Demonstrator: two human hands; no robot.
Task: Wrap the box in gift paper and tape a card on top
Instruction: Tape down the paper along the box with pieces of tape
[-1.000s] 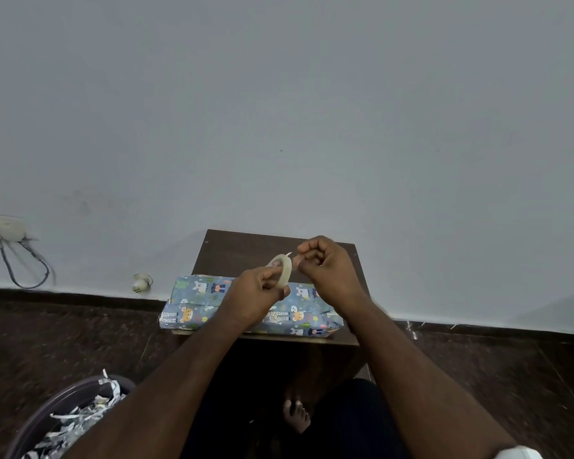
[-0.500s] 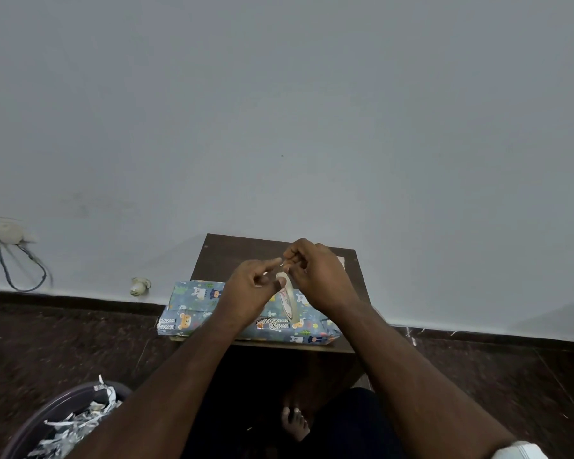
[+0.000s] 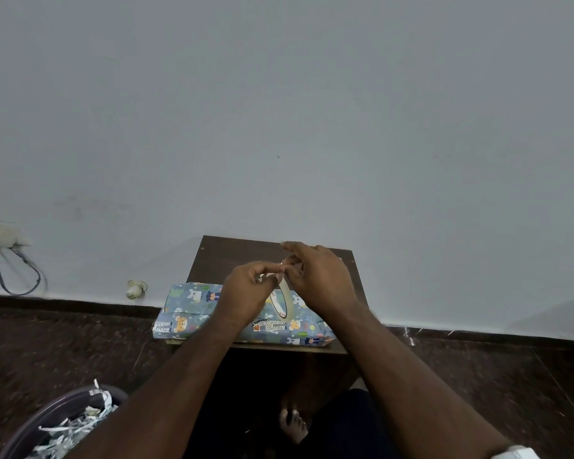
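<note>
- Left hand (image 3: 246,293) and right hand (image 3: 318,279) meet at frame centre, fingertips pinching a strip pulled off the tape roll (image 3: 283,301), which dangles between them
- One wrapped box (image 3: 193,309) fills the bench (image 3: 212,256) front edge, overhanging left
- One bin (image 3: 63,422) of shreds, lower left

One head-worn camera looks forward and down, seemingly from close above the small table (image 3: 232,260).

Small dark wooden table (image 3: 212,260) against the wall, wrapped box (image 3: 193,309) (animal-print paper) lying on it
</note>
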